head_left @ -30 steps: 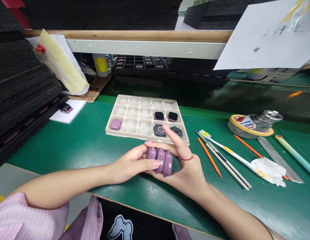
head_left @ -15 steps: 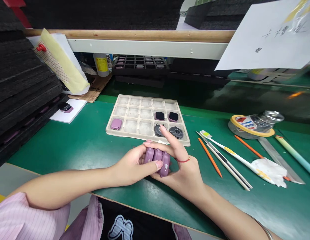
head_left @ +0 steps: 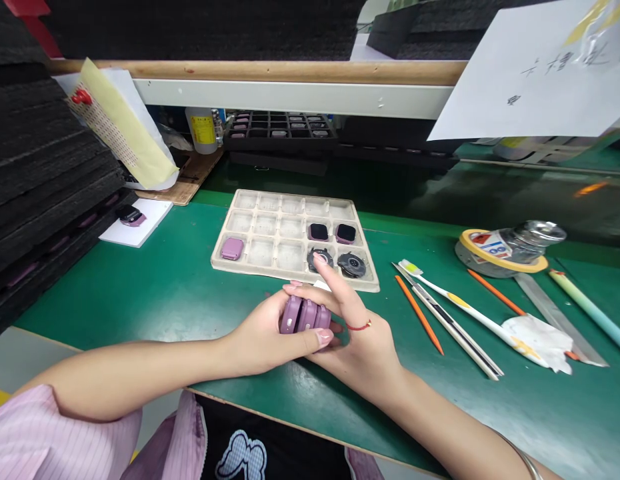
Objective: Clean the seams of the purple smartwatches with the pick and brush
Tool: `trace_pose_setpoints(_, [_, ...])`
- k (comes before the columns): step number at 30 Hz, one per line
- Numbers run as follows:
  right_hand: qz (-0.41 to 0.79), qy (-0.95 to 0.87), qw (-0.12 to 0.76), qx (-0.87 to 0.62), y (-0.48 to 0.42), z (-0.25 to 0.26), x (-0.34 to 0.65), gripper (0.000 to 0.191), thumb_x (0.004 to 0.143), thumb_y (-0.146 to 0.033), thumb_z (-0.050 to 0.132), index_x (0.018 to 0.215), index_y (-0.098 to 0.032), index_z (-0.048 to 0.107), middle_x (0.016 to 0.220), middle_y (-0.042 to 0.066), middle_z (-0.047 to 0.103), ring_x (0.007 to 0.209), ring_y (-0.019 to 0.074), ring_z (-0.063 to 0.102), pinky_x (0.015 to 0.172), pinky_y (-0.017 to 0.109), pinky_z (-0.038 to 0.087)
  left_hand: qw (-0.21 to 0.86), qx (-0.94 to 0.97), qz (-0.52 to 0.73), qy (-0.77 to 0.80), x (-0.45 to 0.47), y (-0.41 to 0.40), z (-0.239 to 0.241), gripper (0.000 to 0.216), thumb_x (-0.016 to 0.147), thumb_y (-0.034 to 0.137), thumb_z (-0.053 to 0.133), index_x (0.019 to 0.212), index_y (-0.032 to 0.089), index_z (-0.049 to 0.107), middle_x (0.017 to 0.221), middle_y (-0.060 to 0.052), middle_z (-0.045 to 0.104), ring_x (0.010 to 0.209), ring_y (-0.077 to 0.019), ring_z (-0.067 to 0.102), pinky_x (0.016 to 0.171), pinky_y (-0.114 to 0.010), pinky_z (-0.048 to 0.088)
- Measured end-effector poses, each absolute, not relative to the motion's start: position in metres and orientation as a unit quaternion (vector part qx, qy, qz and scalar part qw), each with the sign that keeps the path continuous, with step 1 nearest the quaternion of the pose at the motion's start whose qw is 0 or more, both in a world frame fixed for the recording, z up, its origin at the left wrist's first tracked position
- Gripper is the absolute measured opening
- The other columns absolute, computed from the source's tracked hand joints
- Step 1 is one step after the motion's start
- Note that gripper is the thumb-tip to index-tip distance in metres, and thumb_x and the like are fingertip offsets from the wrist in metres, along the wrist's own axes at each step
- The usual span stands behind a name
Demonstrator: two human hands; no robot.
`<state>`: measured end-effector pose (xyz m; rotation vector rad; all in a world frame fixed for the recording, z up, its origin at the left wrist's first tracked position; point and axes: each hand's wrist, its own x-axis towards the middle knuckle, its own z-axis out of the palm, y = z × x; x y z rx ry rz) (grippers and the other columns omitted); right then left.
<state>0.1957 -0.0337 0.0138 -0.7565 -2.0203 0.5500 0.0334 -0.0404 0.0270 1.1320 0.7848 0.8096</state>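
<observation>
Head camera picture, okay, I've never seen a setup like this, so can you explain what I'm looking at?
There's no machine here: a person is working bare-handed, and the camera sits on their head, looking forward and down. The left hand and right hand together hold three purple cases side by side. Beyond them, on the green table, a pale tray holds a purple piece, two dark-faced pieces and two round black parts. A toothbrush lies to the right.
</observation>
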Motion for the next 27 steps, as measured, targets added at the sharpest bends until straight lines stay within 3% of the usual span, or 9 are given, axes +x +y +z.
trace_pose_setpoints(5, [0.246, -0.803, 0.440, -0.317, -0.034, 0.015, 0.197, 0.089, 0.085, -0.017, 0.073, 0.158, -0.027, 0.025, 0.130, 0.008, 0.070, 0.116, 0.0229, 0.070, 0.097, 0.033, 0.061, 0.704, 0.506, 0.359, 0.345, 0.033, -0.041, 0.030, 0.028, 0.083, 0.027, 0.073, 0.104, 0.017, 0.058, 0.103, -0.007, 0.066, 0.103, -0.0251, 0.067, 0.095, -0.044, 0.055])
trace_pose_setpoints(9, [0.316, -0.770, 0.436, -0.341, -0.031, 0.015, 0.198, 0.082, 0.081, -0.020, 0.076, 0.153, -0.025, 0.037, 0.133, 0.009, 0.068, 0.121, 0.0253, 0.067, 0.098, 0.034, 0.060, 0.676, 0.534, 0.354, 0.365, 0.029, -0.038, 0.032, 0.061, 0.064, 0.026, 0.090, 0.115, 0.018, 0.057, 0.117, -0.009, 0.066, 0.118, -0.0299, 0.062, 0.104, -0.045, 0.048])
trace_pose_setpoints(13, [0.316, -0.798, 0.400, -0.322, -0.031, 0.017, 0.199, 0.096, 0.081, -0.021, 0.077, 0.159, -0.029, 0.021, 0.132, 0.009, 0.068, 0.131, 0.0269, 0.059, 0.107, 0.044, 0.053, 0.663, 0.552, 0.322, 0.391, 0.026, -0.031, 0.030, 0.057, 0.059, 0.028, 0.093, 0.105, 0.016, 0.061, 0.103, -0.006, 0.069, 0.105, -0.0287, 0.066, 0.098, -0.046, 0.052])
trace_pose_setpoints(15, [0.295, -0.828, 0.372, -0.297, -0.032, 0.021, 0.201, 0.104, 0.081, -0.028, 0.080, 0.161, -0.029, 0.013, 0.144, 0.011, 0.058, 0.138, 0.0277, 0.052, 0.114, 0.047, 0.046, 0.659, 0.560, 0.305, 0.399, 0.025, -0.029, 0.028, 0.054, 0.058, 0.029, 0.094, 0.100, 0.016, 0.062, 0.095, -0.005, 0.070, 0.096, -0.0277, 0.069, 0.090, -0.044, 0.055])
trace_pose_setpoints(17, [0.279, -0.849, 0.347, -0.284, -0.034, 0.027, 0.207, 0.109, 0.077, -0.041, 0.083, 0.161, -0.027, 0.015, 0.155, 0.015, 0.045, 0.144, 0.0296, 0.044, 0.118, 0.048, 0.041, 0.685, 0.540, 0.296, 0.390, 0.023, -0.029, 0.026, 0.060, 0.060, 0.028, 0.093, 0.109, 0.017, 0.059, 0.096, -0.005, 0.071, 0.090, -0.0268, 0.071, 0.084, -0.043, 0.058])
trace_pose_setpoints(19, [0.269, -0.852, 0.333, -0.300, -0.035, 0.033, 0.220, 0.096, 0.081, -0.049, 0.078, 0.158, -0.026, 0.026, 0.156, 0.015, 0.043, 0.145, 0.0294, 0.042, 0.118, 0.048, 0.040, 0.710, 0.520, 0.295, 0.373, 0.020, -0.030, 0.024, 0.076, 0.064, 0.025, 0.092, 0.128, 0.022, 0.052, 0.102, -0.005, 0.072, 0.092, -0.0260, 0.072, 0.086, -0.043, 0.058])
trace_pose_setpoints(21, [0.250, -0.837, 0.335, -0.352, -0.034, 0.037, 0.238, 0.062, 0.092, -0.044, 0.066, 0.148, -0.027, 0.046, 0.147, 0.011, 0.055, 0.138, 0.0268, 0.051, 0.115, 0.047, 0.044, 0.708, 0.523, 0.300, 0.369, 0.017, -0.030, 0.021, 0.088, 0.066, 0.023, 0.090, 0.140, 0.028, 0.044, 0.109, -0.005, 0.071, 0.099, -0.0253, 0.072, 0.091, -0.043, 0.056])
trace_pose_setpoints(23, [0.213, -0.812, 0.344, -0.421, -0.031, 0.037, 0.259, 0.034, 0.099, -0.034, 0.057, 0.131, -0.027, 0.062, 0.131, 0.008, 0.068, 0.123, 0.0243, 0.063, 0.107, 0.045, 0.052, 0.692, 0.538, 0.289, 0.385, 0.015, -0.030, 0.019, 0.082, 0.066, 0.023, 0.090, 0.136, 0.027, 0.049, 0.111, -0.005, 0.071, 0.103, -0.0253, 0.070, 0.095, -0.043, 0.054])
trace_pose_setpoints(27, [0.141, -0.783, 0.329, -0.508, -0.024, 0.032, 0.286, 0.021, 0.097, -0.030, 0.057, 0.112, -0.024, 0.072, 0.108, 0.006, 0.078, 0.102, 0.0240, 0.074, 0.090, 0.041, 0.061, 0.663, 0.554, 0.266, 0.428, 0.012, -0.027, 0.017, 0.061, 0.064, 0.025, 0.090, 0.117, 0.019, 0.059, 0.106, -0.006, 0.071, 0.102, -0.0250, 0.069, 0.096, -0.045, 0.052])
